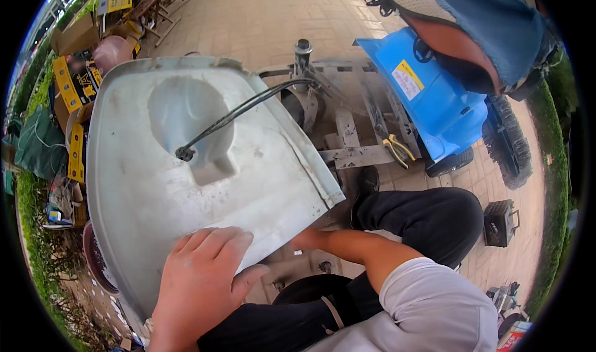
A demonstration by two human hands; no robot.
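A large pale grey-green plastic body panel (261, 159) takes up the left and middle, its recessed side facing up. Black cables (248, 108) run from a hole in its recess to the metal frame (347, 128). My left hand (208, 268) grips the panel's near edge, fingers laid over the surface and thumb beside the edge. My right arm reaches under the panel's near right corner; only the wrist end of my right hand (306, 239) shows, its fingers hidden. Yellow-handled pliers (397, 151) rest on the frame.
Right of the frame sit a blue plastic cover (428, 91), a wheel (450, 163) and a round brush (506, 141). Blue cloth (490, 29) drapes a brown thing above. A black box (500, 223) stands on the paving. Cardboard boxes (74, 85) and a maroon basin (96, 259) line the left.
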